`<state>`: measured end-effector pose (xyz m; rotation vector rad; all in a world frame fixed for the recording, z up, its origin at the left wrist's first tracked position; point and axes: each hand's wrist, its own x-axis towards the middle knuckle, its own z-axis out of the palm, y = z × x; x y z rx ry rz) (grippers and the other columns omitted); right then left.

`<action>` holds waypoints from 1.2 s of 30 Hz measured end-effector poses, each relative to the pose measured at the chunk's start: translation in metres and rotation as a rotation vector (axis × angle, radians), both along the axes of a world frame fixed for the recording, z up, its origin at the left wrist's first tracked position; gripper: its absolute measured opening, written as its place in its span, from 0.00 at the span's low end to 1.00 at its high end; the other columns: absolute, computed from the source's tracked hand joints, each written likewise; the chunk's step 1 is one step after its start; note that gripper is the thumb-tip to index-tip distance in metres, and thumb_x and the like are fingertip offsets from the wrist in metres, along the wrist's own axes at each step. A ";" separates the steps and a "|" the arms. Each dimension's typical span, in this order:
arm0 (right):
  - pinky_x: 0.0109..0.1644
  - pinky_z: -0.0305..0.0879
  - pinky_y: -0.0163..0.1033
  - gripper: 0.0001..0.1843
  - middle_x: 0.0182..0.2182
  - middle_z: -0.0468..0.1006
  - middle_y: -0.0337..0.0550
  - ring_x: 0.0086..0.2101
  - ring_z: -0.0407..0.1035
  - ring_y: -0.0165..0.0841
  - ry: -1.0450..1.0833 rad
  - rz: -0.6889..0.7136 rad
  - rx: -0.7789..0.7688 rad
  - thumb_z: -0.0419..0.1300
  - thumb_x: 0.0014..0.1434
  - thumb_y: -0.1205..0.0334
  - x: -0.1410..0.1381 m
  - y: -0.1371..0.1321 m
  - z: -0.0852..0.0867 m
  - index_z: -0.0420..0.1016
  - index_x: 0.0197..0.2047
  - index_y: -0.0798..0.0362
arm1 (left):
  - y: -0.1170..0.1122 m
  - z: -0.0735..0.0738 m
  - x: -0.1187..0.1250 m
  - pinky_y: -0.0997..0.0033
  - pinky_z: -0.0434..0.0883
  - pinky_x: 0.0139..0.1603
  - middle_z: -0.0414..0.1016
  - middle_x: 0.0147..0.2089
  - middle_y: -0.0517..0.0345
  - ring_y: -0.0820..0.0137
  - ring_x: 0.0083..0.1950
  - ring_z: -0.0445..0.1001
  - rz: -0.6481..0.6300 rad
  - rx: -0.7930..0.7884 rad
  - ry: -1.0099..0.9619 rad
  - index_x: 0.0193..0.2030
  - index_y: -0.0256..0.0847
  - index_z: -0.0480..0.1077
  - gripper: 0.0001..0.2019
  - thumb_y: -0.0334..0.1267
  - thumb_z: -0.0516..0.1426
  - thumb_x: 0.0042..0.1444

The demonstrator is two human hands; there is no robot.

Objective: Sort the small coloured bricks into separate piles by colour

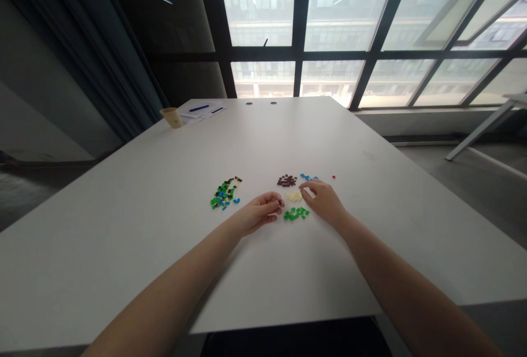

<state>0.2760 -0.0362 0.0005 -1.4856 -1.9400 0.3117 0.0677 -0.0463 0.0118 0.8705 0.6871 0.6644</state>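
Observation:
My left hand (261, 211) is closed in a pinch just left of the sorted piles, with small dark brown bricks (281, 202) at its fingertips. My right hand (323, 197) hovers by the right side of the pale yellow bricks (293, 196), thumb and forefinger close together; what they grip, if anything, is too small to make out. Behind the yellow pile lie dark brown bricks (287, 180), and in front of it green bricks (295, 214). Blue bricks (307, 177) sit partly hidden behind my right hand. A mixed pile of bricks (224, 195) lies to the left.
One red brick (333, 177) lies alone on the right of the white table (263, 143). At the far left stand a paper cup (172, 118) and papers (206, 112) with a blue pen (199, 108) on them. Windows rise behind the table.

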 end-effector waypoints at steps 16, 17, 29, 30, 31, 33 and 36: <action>0.40 0.59 0.36 0.09 0.28 0.70 0.41 0.33 0.64 0.30 0.025 0.392 0.221 0.55 0.55 0.62 -0.016 -0.021 0.023 0.73 0.39 0.50 | -0.001 -0.001 0.000 0.80 0.58 0.30 0.64 0.31 0.63 0.80 0.32 0.64 -0.097 0.032 0.001 0.32 0.39 0.65 0.11 0.40 0.62 0.45; 0.40 0.59 0.36 0.09 0.27 0.70 0.41 0.33 0.64 0.30 0.004 0.417 0.232 0.55 0.55 0.62 -0.018 -0.023 0.024 0.73 0.39 0.50 | -0.001 -0.001 0.000 0.79 0.58 0.30 0.64 0.31 0.63 0.80 0.31 0.63 -0.098 0.038 0.020 0.32 0.39 0.65 0.11 0.40 0.62 0.45; 0.38 0.57 0.35 0.09 0.25 0.68 0.40 0.31 0.62 0.29 -0.096 0.395 0.245 0.53 0.57 0.63 -0.025 -0.022 0.015 0.74 0.32 0.52 | 0.000 -0.006 0.004 0.79 0.59 0.31 0.65 0.29 0.62 0.79 0.31 0.64 -0.034 0.084 0.115 0.33 0.38 0.66 0.12 0.40 0.62 0.43; 0.38 0.56 0.35 0.08 0.26 0.69 0.40 0.31 0.62 0.29 -0.099 0.381 0.245 0.53 0.57 0.63 -0.024 -0.021 0.015 0.74 0.32 0.52 | 0.001 -0.006 0.004 0.79 0.59 0.31 0.66 0.31 0.62 0.79 0.31 0.64 -0.006 0.105 0.137 0.34 0.39 0.66 0.13 0.41 0.62 0.44; 0.39 0.56 0.35 0.08 0.26 0.69 0.40 0.31 0.63 0.29 -0.099 0.359 0.241 0.53 0.57 0.63 -0.022 -0.019 0.014 0.74 0.32 0.52 | 0.002 -0.007 0.004 0.78 0.60 0.31 0.67 0.32 0.61 0.79 0.30 0.65 0.036 0.128 0.165 0.36 0.39 0.66 0.14 0.41 0.61 0.44; 0.39 0.56 0.34 0.08 0.27 0.70 0.40 0.31 0.63 0.29 -0.096 0.273 0.214 0.53 0.56 0.63 -0.016 -0.012 0.011 0.74 0.33 0.52 | 0.007 -0.009 0.001 0.77 0.61 0.31 0.68 0.34 0.61 0.79 0.29 0.65 0.152 0.188 0.253 0.40 0.40 0.65 0.14 0.40 0.59 0.46; 0.37 0.56 0.34 0.08 0.28 0.71 0.40 0.30 0.64 0.29 -0.128 0.067 0.124 0.53 0.55 0.64 -0.005 0.004 0.006 0.74 0.33 0.52 | 0.020 -0.013 -0.011 0.73 0.64 0.34 0.70 0.37 0.56 0.74 0.32 0.67 0.339 0.410 0.536 0.41 0.40 0.65 0.11 0.37 0.54 0.49</action>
